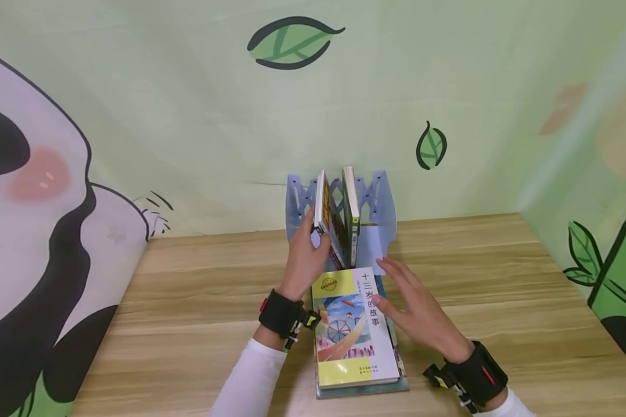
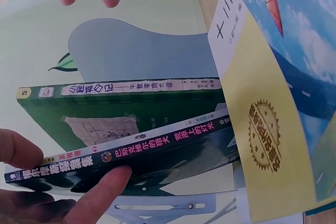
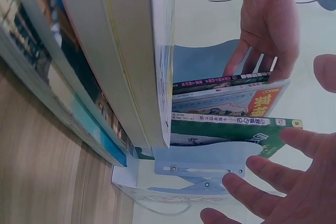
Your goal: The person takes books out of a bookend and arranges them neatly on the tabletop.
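Note:
My left hand [image 1: 304, 266] pinches two thin upright books, one with a black spine [image 2: 152, 149] and pink and white lettering, the other with a pale spine [image 2: 207, 117]. They lean inside a blue expandable bookend [image 1: 383, 202]. Beside them a green book [image 2: 157, 88] with a white label on its spine stands in the same bookend. To the right, my right hand [image 1: 422, 313] has its fingers spread and holds nothing. Its fingertips are near the bookend's right side, and in the right wrist view one overlaps the green book's end.
In front of the bookend lies a stack of books, topped by a yellow and white one [image 1: 344, 341] with a painted cover. A larger teal-edged book [image 1: 365, 391] is at the bottom. The wooden table [image 1: 198, 324] meets a green printed wall [image 1: 214, 127] behind the bookend.

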Motion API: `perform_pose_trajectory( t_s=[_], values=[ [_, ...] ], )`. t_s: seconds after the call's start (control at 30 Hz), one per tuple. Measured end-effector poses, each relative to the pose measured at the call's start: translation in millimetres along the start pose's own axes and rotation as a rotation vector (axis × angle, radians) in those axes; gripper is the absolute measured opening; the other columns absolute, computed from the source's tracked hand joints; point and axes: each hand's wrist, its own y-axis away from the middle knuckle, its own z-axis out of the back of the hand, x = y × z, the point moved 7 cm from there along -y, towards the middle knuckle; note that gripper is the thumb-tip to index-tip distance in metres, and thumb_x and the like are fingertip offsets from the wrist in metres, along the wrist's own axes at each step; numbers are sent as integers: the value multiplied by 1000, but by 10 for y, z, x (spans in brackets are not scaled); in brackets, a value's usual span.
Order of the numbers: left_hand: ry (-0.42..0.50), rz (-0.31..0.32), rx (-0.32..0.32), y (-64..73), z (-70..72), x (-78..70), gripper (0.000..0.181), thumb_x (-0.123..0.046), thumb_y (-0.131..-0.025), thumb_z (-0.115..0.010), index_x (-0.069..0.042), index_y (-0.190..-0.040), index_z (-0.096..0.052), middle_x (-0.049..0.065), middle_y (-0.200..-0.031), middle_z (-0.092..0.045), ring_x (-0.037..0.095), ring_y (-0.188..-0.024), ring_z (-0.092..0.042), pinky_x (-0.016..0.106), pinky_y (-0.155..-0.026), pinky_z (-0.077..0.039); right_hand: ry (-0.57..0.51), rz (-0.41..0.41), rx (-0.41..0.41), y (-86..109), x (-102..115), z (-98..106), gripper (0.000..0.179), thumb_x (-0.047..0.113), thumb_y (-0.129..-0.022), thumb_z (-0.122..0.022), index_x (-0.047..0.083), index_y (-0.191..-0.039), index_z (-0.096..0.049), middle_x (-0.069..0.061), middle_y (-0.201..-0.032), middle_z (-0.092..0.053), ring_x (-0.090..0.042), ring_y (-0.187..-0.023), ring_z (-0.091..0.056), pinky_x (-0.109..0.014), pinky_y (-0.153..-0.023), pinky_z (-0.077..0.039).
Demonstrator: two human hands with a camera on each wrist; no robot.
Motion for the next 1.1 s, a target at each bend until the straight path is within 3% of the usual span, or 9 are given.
perform_pose_trajectory(
  t_s=[0.13, 0.27, 0.47, 0.67, 0.87, 1.1],
  values=[
    [14, -5, 13, -19, -18, -6, 66, -10, -99, -46, -18, -158, -19, 18, -147, -47, 27, -87, -63, 30, -58, -53, 2, 4, -6, -4, 5, 2, 66, 36, -97, -59, 17, -154, -32, -15, -159, -31, -40, -140, -39, -66, -103, -40],
    [5, 0, 15, -23, -32, -15, 67, -8, -98, -47, -18, -158, -18, 19, -148, -46, 32, -105, -62, 30, -63, -55, 2, 6, -8, 2, 1, 3, 66, 35, -97, -59, 16, -154, -32, -15, -158, -32, -40, -140, -40, -66, -103, -40],
    [-22, -6, -9, -37, -22, -20, 67, -8, -97, -48, -15, -158, -19, 20, -146, -48, 31, -79, -63, 27, -50, -48, 3, 4, -11, -1, 0, 17, 66, 35, -97, -59, 19, -155, -31, -15, -159, -31, -41, -139, -40, -67, -102, -40],
    [-83, -17, -16, -65, -41, 13, 67, -9, -99, -49, -11, -158, -18, 20, -152, -42, 22, -66, -58, 25, -49, -45, -3, 1, -7, -3, 3, 16, 66, 34, -97, -60, 17, -154, -32, -15, -159, -31, -42, -139, -41, -67, -102, -40],
    [-113, 5, 33, -71, -102, 37, 71, -13, -100, -49, -15, -159, -10, 18, -157, -35, 14, -41, -36, 24, -44, -36, -9, -6, -1, -2, -8, 13, 65, 34, -98, -59, 18, -155, -31, -16, -158, -31, -42, -139, -40, -67, -102, -40],
    [-112, 1, 3, -74, -102, 8, 69, -8, -101, -46, -12, -159, -10, 23, -133, -56, 12, -43, -36, 25, -44, -38, -6, -6, 3, -5, -18, 12, 65, 35, -99, -58, 20, -155, -30, -13, -160, -30, -41, -139, -40, -66, -102, -41]
  ],
)
